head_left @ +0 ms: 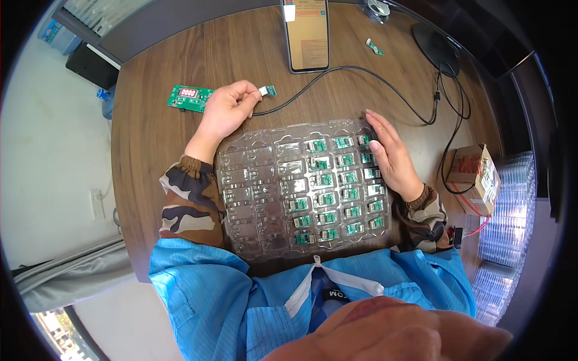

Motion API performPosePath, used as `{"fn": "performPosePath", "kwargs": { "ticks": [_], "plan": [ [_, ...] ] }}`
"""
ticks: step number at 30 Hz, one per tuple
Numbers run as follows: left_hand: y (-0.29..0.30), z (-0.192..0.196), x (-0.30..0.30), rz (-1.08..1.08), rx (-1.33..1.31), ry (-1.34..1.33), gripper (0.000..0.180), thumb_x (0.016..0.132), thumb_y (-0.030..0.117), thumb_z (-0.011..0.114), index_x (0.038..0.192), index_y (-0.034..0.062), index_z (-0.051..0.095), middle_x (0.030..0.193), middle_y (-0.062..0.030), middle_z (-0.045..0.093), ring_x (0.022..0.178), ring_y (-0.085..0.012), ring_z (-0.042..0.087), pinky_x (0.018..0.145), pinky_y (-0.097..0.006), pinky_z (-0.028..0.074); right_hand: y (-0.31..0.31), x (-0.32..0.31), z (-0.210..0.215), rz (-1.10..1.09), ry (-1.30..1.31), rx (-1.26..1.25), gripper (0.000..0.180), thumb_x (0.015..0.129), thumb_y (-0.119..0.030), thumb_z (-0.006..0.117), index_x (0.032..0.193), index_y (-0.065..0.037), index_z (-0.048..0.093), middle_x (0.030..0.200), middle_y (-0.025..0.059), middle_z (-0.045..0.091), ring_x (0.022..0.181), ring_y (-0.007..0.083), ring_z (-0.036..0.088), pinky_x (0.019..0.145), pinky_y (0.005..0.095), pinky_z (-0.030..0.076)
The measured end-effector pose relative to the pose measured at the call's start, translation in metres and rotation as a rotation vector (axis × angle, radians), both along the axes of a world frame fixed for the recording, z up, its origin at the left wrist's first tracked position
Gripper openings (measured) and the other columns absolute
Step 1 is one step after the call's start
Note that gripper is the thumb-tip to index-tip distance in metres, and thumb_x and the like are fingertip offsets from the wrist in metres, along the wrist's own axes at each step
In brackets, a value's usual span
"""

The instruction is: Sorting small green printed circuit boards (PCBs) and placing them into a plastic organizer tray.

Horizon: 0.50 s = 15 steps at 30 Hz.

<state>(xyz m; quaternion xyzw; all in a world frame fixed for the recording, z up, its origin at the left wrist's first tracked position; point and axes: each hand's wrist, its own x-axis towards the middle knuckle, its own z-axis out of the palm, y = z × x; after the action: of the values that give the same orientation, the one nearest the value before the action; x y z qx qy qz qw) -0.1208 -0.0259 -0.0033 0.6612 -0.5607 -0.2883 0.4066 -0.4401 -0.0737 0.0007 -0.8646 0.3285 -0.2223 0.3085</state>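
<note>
My left hand [229,109] pinches a small green circuit board [271,91] by its white connector end, above the table beyond the tray. Just left of that hand lies a larger green board with a lit red digit display [188,94]; its right part is hidden by the hand. My right hand [391,155] rests with fingers stretched out along the right edge of a clear plastic tray [250,207], holding nothing. Small green boards [325,198] fill many pockets in the tray's middle and right columns, while the left columns hold none.
A phone-like device [307,36] stands upright at the back. From near my left hand a black cable [385,78] runs right toward a monitor base [435,49]. A loose small board [374,47] lies at the back right. A cardboard box [472,180] and stacked clear trays [506,210] are at the right.
</note>
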Motion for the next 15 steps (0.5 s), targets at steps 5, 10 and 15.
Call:
{"fn": "performPosePath", "kwargs": {
  "ticks": [5,10,15],
  "plan": [
    [0.0007,0.0005,0.0013,-0.002,0.011,0.019,0.010,0.081,0.013,0.054,0.077,0.0066,0.062,0.054,0.0031,0.053,0.047,-0.0056,0.044,0.047,-0.018,0.033,0.0000,-0.0004,-0.0020,0.000,-0.012,-0.057,0.040,0.091,-0.016,0.045,0.126,0.001,0.041,0.133,0.0137,0.040,0.117,0.0268,0.043,0.097,0.0316,0.035],
    [0.0013,-0.0016,0.0025,0.005,0.014,-0.002,0.011,0.081,0.014,0.055,0.077,0.0071,0.062,0.053,0.0035,0.053,0.047,-0.0056,0.044,0.047,-0.018,0.033,0.0015,0.0025,-0.0005,0.004,-0.009,0.006,0.040,0.091,-0.013,0.040,0.127,0.003,0.040,0.134,0.0162,0.037,0.121,0.0285,0.039,0.101,0.0335,0.030],
    [0.0028,-0.0040,0.0040,0.006,0.012,0.019,0.011,0.081,0.015,0.056,0.077,0.0074,0.063,0.053,0.0037,0.053,0.047,-0.0056,0.044,0.047,-0.018,0.033,0.0016,0.0040,-0.0016,0.006,0.001,0.018,0.040,0.091,-0.015,0.041,0.127,0.003,0.040,0.134,0.0161,0.038,0.121,0.0285,0.039,0.101,0.0335,0.030]
  ]
}}
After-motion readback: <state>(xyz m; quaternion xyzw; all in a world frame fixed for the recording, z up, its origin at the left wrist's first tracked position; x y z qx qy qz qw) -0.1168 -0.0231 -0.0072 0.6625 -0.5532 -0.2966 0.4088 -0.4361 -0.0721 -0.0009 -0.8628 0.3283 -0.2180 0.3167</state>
